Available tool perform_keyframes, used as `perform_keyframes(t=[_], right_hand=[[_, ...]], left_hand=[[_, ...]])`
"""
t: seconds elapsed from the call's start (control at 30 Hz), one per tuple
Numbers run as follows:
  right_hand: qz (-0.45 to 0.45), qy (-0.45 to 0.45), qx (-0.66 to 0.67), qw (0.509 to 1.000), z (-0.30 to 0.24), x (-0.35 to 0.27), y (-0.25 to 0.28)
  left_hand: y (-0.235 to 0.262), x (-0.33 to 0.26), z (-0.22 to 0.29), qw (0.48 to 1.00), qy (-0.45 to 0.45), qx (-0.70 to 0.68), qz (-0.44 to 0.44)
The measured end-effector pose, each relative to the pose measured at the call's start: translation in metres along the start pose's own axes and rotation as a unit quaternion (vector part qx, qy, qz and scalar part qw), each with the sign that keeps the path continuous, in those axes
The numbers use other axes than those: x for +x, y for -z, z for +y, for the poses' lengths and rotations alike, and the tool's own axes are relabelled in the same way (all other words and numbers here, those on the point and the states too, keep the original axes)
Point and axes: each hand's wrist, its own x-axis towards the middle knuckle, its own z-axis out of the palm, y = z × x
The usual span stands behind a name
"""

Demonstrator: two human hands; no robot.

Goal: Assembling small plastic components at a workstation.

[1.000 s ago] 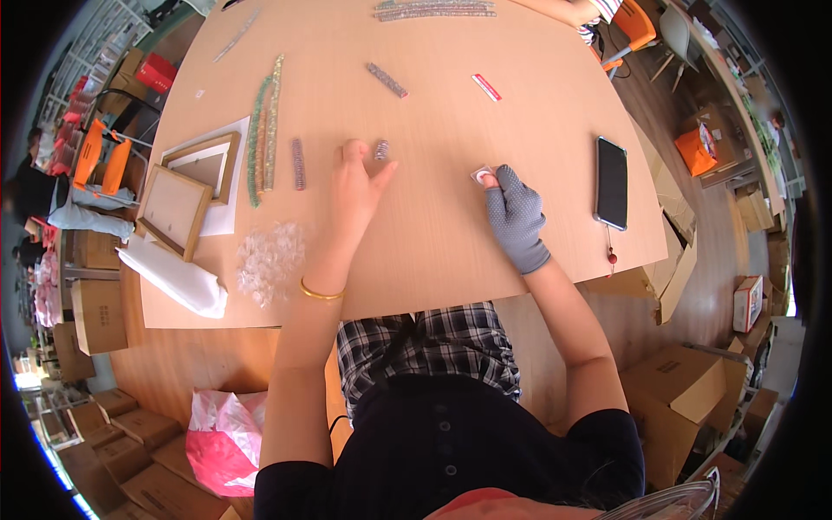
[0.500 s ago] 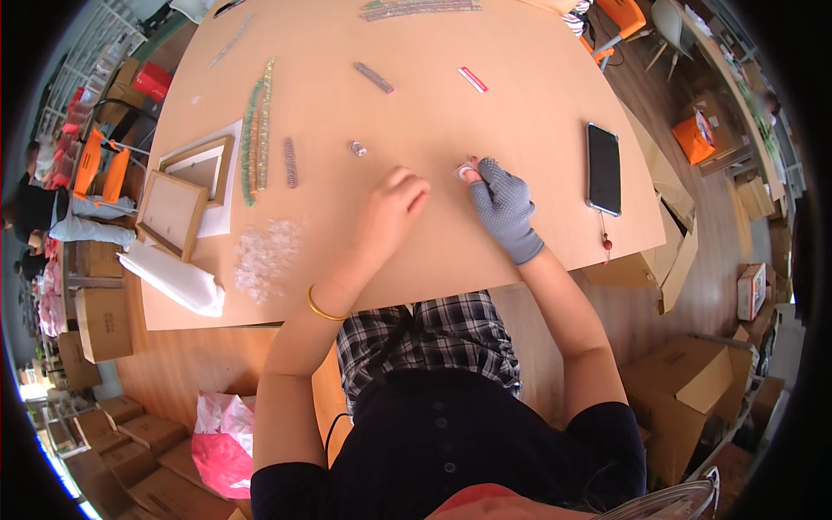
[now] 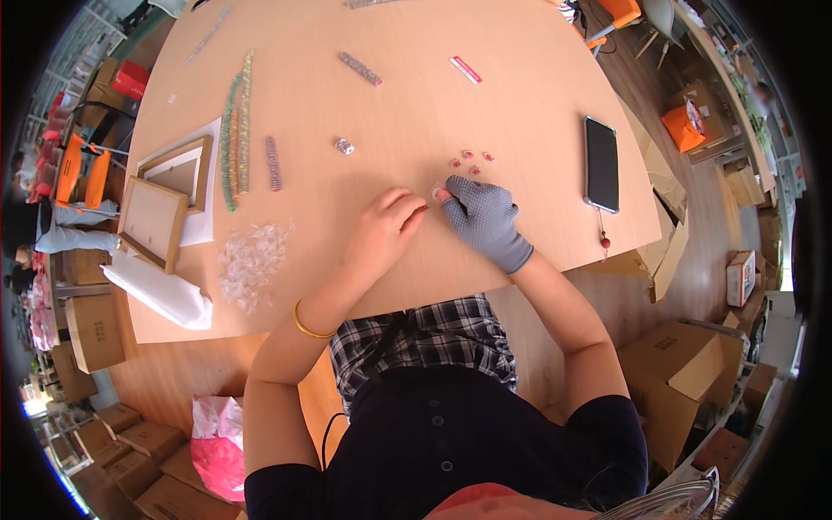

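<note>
— Small red beads [image 3: 469, 157] on the tan wooden table [image 3: 520, 113]: where?
— Just beyond the grey-gloved right hand [image 3: 485, 217]. Its grip pinches something tiny; can't tell what.
— Bare left hand [image 3: 384, 227]?
— Curled beside it, fingertips nearly meeting; hold unclear.

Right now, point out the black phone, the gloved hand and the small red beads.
black phone [image 3: 601, 164], head view, middle of its screen
gloved right hand [image 3: 484, 215], head view, back of the glove
small red beads [image 3: 467, 155], head view, middle bead
</note>
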Motion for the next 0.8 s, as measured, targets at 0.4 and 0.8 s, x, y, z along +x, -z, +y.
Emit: perform_keyframes(t=[0.4,0.8], right_hand=[[-0.035,-0.007,-0.027,0.999,-0.0033,0.0015,-0.0029],[-0.053,-0.013,-0.018,0.998,-0.0061,0.0034,-0.0006]], left_hand=[[-0.0014,-0.0006,-0.0026,0.996,-0.058,0.057,-0.029],[-0.0024,-0.0024,0.0011,0.996,-0.064,0.056,-0.04]])
